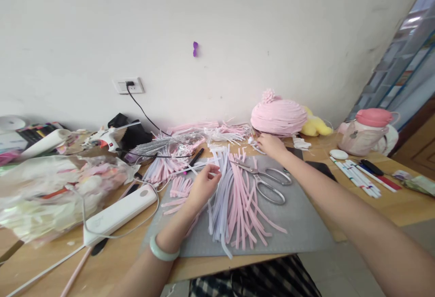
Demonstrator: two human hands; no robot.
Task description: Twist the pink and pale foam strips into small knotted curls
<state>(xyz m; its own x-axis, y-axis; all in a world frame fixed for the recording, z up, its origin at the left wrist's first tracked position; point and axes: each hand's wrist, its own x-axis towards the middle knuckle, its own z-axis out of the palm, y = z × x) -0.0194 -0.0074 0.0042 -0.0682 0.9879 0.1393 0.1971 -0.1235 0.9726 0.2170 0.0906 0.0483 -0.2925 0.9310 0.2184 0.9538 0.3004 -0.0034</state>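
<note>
Left hand (204, 184) sits half curled, hold unclear, at lavender chenille stems (221, 206) on the cutting mat (299, 229); right hand (271, 145) is beside the pink pom-pom hat (278, 116), finger opening and hold unclear; the hat looks finished, loose pink chenille stems (235, 202) seemingly unused.

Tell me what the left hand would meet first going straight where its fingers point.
The left hand would likely meet the pale lavender strips first, though it might pass just above them, since its height is unclear.
</note>
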